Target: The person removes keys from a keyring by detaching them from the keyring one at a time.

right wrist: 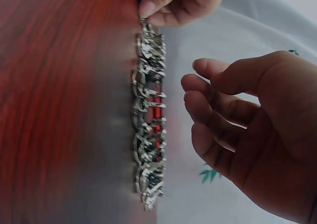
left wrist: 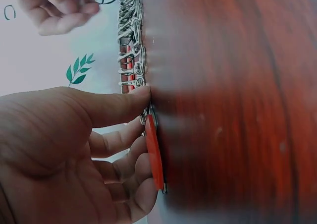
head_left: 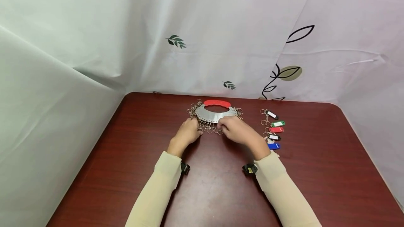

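A curved metal key holder [head_left: 209,114] with a red grip [head_left: 217,103] lies toward the back of the table, snap hooks and rings [right wrist: 143,120] crowding its edge. My left hand [head_left: 188,131] is at its near left side. The thumb [left wrist: 119,105] and fingers pinch a red key tag [left wrist: 154,152] at its ring end, low by the tabletop; the head view hides this tag behind the hand. Over the holder's near right part hovers my right hand [head_left: 235,129], its fingers [right wrist: 218,97] loosely bent and holding nothing.
To the right lies a column of key tags with rings: a black tag [head_left: 271,114], a green tag [head_left: 278,124], a red tag [head_left: 276,129], another black tag [head_left: 274,137] and a blue tag [head_left: 273,146]. Behind the brown table [head_left: 126,143] hangs a white curtain [head_left: 202,59].
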A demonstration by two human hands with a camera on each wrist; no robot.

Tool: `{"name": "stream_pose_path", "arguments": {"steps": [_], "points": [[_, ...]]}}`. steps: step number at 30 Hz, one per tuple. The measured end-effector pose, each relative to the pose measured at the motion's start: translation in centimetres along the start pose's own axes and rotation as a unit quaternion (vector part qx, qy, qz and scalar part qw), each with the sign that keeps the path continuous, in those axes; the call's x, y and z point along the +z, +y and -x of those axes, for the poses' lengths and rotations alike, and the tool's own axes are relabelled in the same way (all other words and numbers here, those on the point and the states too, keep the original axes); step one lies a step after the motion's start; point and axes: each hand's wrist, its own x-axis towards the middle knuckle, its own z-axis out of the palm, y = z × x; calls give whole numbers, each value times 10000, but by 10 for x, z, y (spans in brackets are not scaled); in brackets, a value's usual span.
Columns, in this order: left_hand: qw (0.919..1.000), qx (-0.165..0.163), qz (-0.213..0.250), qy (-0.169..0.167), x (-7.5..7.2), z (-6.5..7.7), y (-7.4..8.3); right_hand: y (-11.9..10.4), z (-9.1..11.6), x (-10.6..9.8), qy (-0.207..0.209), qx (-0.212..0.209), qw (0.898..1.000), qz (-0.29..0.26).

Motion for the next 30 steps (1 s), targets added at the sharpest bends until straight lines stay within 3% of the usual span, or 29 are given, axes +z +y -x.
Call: {"name": "stream_pose_path", "arguments": {"steps": [4,12,21,30], "points": [[10000,-26,41,70,1,-1,0,2,-7,6,-9,-43,9999,-101],[9978,291,323,499,2,1,-1,-1,-17,11,90,-177,9997,-106],[9931,458,705,814,6,7,-4,-4,-19,22,52,-54,9996,-266],[9898,585,862,974,4,6,-5,-9,-23,32,-337,198,9989,-277]]}}
